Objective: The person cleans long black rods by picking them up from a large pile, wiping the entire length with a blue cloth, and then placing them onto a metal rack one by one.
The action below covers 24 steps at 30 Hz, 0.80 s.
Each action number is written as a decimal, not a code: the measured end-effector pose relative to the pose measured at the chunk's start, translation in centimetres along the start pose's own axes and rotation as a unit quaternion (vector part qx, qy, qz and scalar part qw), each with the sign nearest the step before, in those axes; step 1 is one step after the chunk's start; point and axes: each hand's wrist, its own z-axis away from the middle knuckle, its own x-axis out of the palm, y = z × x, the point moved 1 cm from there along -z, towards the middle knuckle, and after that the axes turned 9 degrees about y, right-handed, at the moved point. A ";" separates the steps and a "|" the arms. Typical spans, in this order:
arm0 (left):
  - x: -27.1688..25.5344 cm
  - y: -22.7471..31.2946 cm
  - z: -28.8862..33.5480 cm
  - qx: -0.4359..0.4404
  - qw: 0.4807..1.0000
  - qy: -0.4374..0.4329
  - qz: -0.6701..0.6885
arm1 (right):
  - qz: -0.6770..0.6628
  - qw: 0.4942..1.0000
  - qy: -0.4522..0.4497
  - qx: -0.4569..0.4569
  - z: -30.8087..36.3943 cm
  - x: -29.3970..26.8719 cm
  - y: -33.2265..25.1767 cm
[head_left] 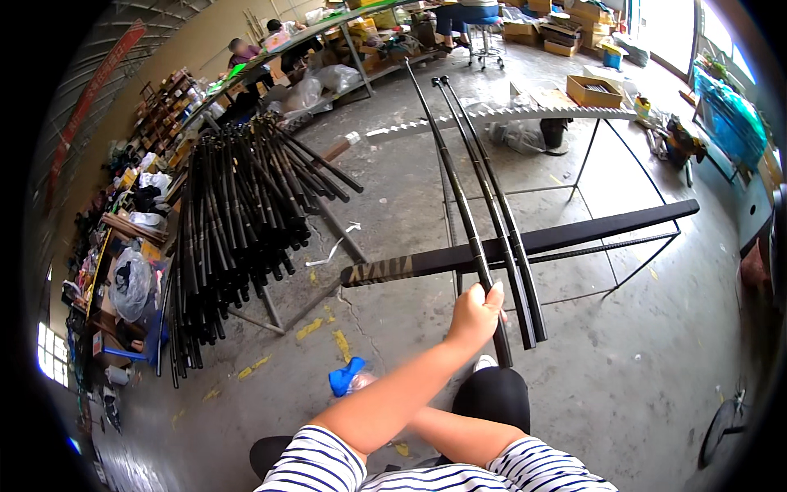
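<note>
To the right of the pole (464, 209) in the left hand (478, 312), two more poles (505, 246) lie across the near rail (607, 227), with the far rail (574, 113) behind it, a box (594, 100) beyond that, a bundle of poles (234, 205) on a rack (270, 312) to the left, and a worktable (328, 31) further back.

We look down and forward from the wearer's head through a wide fisheye lens, close above the white, dark-striped fabric sleeves (316, 463). Our view stretches over the flat grey concrete floor (598, 385) to the far beige wall (213, 31).
</note>
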 end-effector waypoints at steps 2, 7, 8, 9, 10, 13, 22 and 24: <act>1.9 -0.4 -0.9 -0.025 0.999 -0.018 0.019 | -0.169 0.984 0.003 0.055 -0.3 0.2 2.5; 2.5 -4.3 -2.9 -0.004 0.998 0.013 0.057 | -0.237 0.962 0.007 0.137 0.0 0.4 -2.3; 2.0 -2.9 -2.8 -0.051 0.999 -0.014 0.011 | -0.175 0.975 0.020 0.138 0.3 0.1 -4.7; 1.1 -0.8 -2.7 -0.099 0.994 -0.039 -0.037 | -0.142 0.978 0.055 0.143 0.5 0.1 -5.0; 0.4 0.1 -3.0 -0.098 0.990 -0.094 -0.048 | -0.108 0.979 0.085 0.149 0.7 0.6 -5.3; -3.2 0.9 -4.7 0.047 0.973 -0.109 -0.197 | 0.009 0.977 0.147 0.157 0.3 1.2 -6.6; -26.3 3.7 -16.2 0.084 0.760 0.381 -0.521 | 0.175 0.924 0.097 0.326 -2.1 1.1 -9.2; -28.4 2.6 -17.7 -0.044 0.815 0.376 -0.440 | 0.106 0.936 0.123 0.311 -2.6 1.0 -11.1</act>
